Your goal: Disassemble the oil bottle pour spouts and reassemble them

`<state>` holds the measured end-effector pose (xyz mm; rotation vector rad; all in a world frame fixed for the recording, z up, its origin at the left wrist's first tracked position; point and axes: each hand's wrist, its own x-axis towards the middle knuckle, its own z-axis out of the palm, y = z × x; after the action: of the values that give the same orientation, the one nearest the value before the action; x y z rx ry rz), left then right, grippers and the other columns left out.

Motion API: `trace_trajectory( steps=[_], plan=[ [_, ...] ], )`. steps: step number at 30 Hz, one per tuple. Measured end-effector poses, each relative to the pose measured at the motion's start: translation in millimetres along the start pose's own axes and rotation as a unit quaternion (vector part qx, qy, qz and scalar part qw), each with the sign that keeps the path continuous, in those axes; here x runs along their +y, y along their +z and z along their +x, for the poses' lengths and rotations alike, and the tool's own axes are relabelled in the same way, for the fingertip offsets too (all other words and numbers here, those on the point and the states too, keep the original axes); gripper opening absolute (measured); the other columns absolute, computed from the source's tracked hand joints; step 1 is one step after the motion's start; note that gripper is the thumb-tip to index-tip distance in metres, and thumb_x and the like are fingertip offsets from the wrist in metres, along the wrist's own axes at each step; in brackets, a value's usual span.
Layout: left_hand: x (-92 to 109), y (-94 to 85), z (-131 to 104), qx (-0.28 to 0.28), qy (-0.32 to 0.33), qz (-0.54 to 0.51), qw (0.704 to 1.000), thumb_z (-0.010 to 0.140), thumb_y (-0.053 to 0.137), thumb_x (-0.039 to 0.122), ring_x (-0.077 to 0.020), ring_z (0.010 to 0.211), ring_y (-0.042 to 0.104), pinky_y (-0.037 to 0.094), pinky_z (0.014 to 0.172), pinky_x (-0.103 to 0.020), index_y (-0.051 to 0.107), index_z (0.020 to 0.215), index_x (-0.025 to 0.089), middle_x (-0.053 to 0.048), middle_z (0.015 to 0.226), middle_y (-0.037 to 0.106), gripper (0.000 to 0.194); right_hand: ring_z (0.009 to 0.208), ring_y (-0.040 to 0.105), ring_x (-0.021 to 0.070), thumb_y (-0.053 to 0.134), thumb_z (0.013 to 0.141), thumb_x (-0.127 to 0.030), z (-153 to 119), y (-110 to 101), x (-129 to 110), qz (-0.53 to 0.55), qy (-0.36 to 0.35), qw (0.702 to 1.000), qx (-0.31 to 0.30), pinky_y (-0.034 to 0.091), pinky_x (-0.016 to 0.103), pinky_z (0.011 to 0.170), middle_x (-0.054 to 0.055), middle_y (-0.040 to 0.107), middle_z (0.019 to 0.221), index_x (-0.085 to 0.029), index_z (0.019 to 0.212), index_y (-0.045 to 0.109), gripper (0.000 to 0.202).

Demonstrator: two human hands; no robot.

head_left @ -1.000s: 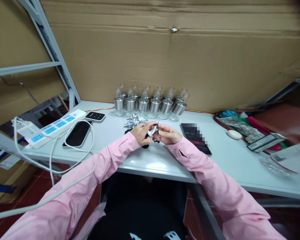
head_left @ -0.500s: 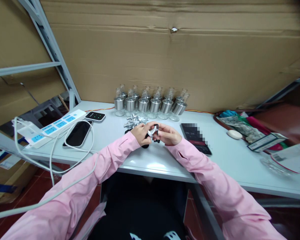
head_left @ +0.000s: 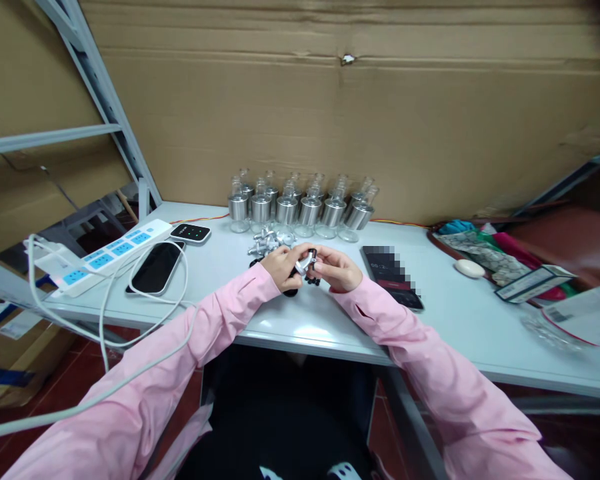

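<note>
My left hand point(head_left: 283, 268) is closed on a small silver metal part point(head_left: 303, 266) at the middle of the table. The fingertips of my right hand point(head_left: 341, 269) pinch a small black piece point(head_left: 312, 257) against the silver part. Under and between the hands lie several small black pieces point(head_left: 313, 281). A pile of silver metal parts point(head_left: 269, 241) sits just behind my left hand. Farther back stand several glass bottles with metal sleeves point(head_left: 287, 209), in two rows.
A power strip point(head_left: 115, 257) with white cables and a black phone point(head_left: 156, 268) lie at the left, near a small device point(head_left: 191, 233). At the right are another phone point(head_left: 387, 277), a white oval object point(head_left: 469, 269) and a small box point(head_left: 534, 284). Cardboard point(head_left: 300, 120) rises behind.
The black piece at my right fingertips has turned slightly and sits closer against the silver part. My right fingers have shifted a little; my left hand is nearly still.
</note>
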<state>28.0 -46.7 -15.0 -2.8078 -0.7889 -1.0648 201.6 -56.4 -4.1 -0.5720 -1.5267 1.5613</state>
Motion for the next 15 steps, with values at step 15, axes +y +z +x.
trace_trajectory(
  steps=[15],
  plan=[
    [5.2,3.0,2.5,-0.003,0.036,0.006,0.999,0.066,0.041,0.016,-0.0178,0.075,0.058,0.044,0.079,-0.031,0.02,0.138,0.014,-0.006,0.101,0.062,0.075,0.048,0.043,0.0075,0.066,0.058,-0.019,2.8,5.1,1.7,-0.097,-0.042,0.991,0.083,0.034,0.022,0.047,-0.006,0.048,0.055,-0.018,0.071,0.052,0.019]
  ],
)
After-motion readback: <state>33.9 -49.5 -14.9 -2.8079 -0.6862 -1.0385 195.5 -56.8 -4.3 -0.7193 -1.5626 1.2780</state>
